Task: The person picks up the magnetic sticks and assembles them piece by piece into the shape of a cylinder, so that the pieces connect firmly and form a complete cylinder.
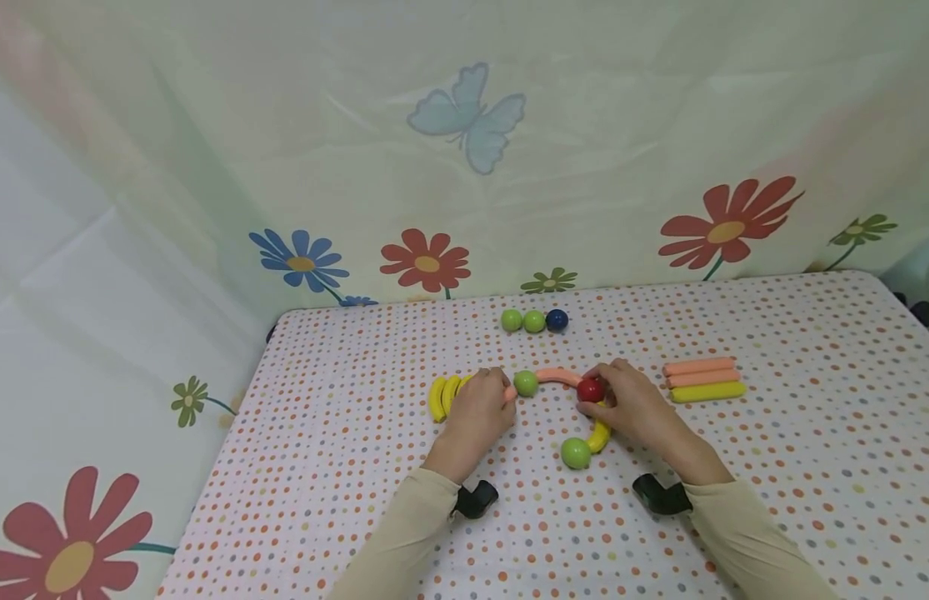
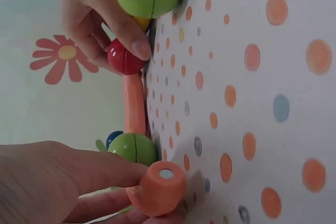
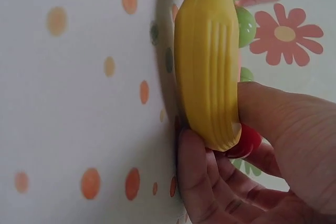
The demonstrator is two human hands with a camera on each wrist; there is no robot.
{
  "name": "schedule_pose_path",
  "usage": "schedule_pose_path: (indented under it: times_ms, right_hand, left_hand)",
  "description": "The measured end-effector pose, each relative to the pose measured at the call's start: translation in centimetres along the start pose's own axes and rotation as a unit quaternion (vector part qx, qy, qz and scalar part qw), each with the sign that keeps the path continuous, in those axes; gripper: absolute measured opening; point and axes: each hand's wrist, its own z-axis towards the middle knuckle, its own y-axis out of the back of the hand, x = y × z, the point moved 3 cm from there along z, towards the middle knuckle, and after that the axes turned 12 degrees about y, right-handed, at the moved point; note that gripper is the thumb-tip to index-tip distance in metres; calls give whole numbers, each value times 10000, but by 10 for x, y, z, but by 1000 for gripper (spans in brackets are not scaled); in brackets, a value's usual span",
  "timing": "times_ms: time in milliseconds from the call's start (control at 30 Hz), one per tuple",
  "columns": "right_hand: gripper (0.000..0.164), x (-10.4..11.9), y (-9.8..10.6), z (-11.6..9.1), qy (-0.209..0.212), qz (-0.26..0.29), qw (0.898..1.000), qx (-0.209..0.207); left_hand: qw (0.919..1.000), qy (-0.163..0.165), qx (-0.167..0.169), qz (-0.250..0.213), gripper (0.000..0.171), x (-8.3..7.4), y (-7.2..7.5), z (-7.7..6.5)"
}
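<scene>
My left hand (image 1: 475,408) pinches a salmon-pink curved magnetic rod (image 2: 167,190), its round end with a metal disc facing the left wrist camera. Just right of it sits a green ball (image 1: 526,383); whether rod and ball touch, I cannot tell. From that ball another pink curved rod (image 1: 559,376) runs to a red ball (image 1: 591,390), which my right hand (image 1: 636,408) holds between thumb and fingers. A yellow curved rod (image 3: 210,66) leads from the red ball toward me to a second green ball (image 1: 576,453). Right-hand fingers lie beside the yellow rod's end.
Several yellow curved rods (image 1: 438,398) lie by my left hand, partly hidden by it. Two green balls (image 1: 512,321) and a dark blue ball (image 1: 557,320) line up farther back. At right lie two straight pink rods (image 1: 700,366) and a yellow one (image 1: 707,392). A dotted cloth (image 1: 344,467) covers the table.
</scene>
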Motion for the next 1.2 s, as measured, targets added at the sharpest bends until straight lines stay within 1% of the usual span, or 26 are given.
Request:
schedule_pose_path:
  times_ms: [67,267,333,400,467,533,567,633,667,700,733,800,900,967,1067,1200]
  right_hand:
    - [37,0,0,1,-10,-45,10000,-6]
    - [38,3,0,-2,-37,-25,10000,-12]
    - [42,7,3,-6,-56,-42,9999,-78]
    - [44,13,7,-11,34,-117,9996,-236]
    - [42,21,11,-16,441,-247,9981,-358]
    - [38,29,15,-22,1092,-332,9931,-284]
    - [36,33,16,-25,1485,-330,9882,-150]
    - [35,38,15,-30,2186,-199,9752,300]
    - [36,40,13,-32,2400,-95,9691,570]
    - [36,41,12,-34,2516,2,9644,812]
    - [36,41,9,-34,2559,79,9613,1023]
    - [36,41,6,-34,2533,180,9586,1288]
    - [34,41,2,-31,2394,263,9591,1489]
    - [32,42,1,-29,2409,282,9581,1525]
    - [30,46,-4,-24,2383,362,9581,1545]
    - [30,54,-16,-17,2362,482,9620,1281]
  left_hand:
    - [10000,34,20,-22,9,-2,0,1]
    - [9998,99,-16,154,10,-4,-1,3]
    - [9998,142,47,95,12,-3,-2,3]
    - [9998,174,107,4,13,-1,-2,4]
    - [9996,207,178,-28,14,0,-2,4]
    - [9996,200,190,-39,14,0,-1,5]
    - [9996,203,188,-28,14,1,-1,6]
    - [9996,227,186,19,15,1,0,8]
    - [9995,253,210,-7,16,1,0,8]
    - [9994,267,223,-20,16,1,0,9]
    - [9993,294,241,-25,17,1,1,10]
    - [9991,315,269,-36,18,1,1,12]
    - [9979,395,445,-260,19,2,0,13]
    - [9954,498,629,-528,21,4,1,14]
    - [9896,644,885,-936,22,7,1,15]
    - [9848,710,1101,-1140,21,10,2,18]
